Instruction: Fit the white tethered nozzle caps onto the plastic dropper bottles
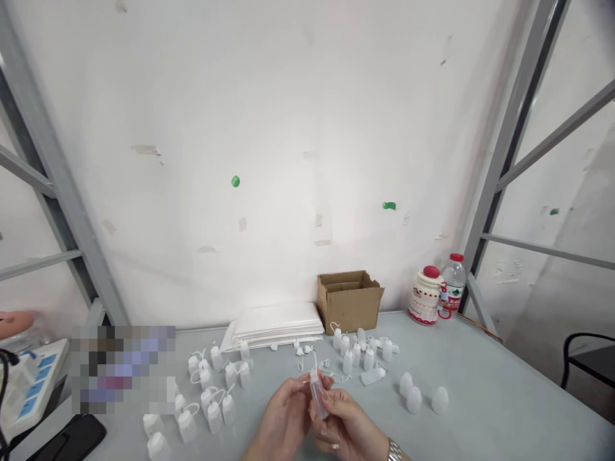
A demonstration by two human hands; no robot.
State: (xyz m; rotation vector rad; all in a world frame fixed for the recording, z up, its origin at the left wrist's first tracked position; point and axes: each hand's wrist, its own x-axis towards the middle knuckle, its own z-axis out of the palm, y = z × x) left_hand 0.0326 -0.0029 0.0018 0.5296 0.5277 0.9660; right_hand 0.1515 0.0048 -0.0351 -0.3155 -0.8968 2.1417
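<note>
Both my hands meet at the bottom middle of the view over a grey table (480, 397). My right hand (348, 426) is wrapped round a small clear plastic bottle (318, 392) held upright. My left hand (283, 416) pinches the bottle's upper part near its narrow tip. Several small white bottles with tethered caps (211, 397) stand to the left of my hands. Several more of them (358, 352) stand just beyond my hands. Three capless white bottles (418, 397) stand to the right.
An open cardboard box (350, 299) and a stack of flat white bags (278, 323) lie against the wall. A red-lidded jar (426, 294) and a water bottle (452, 282) stand at the back right. A black phone (72, 438) lies at the left edge.
</note>
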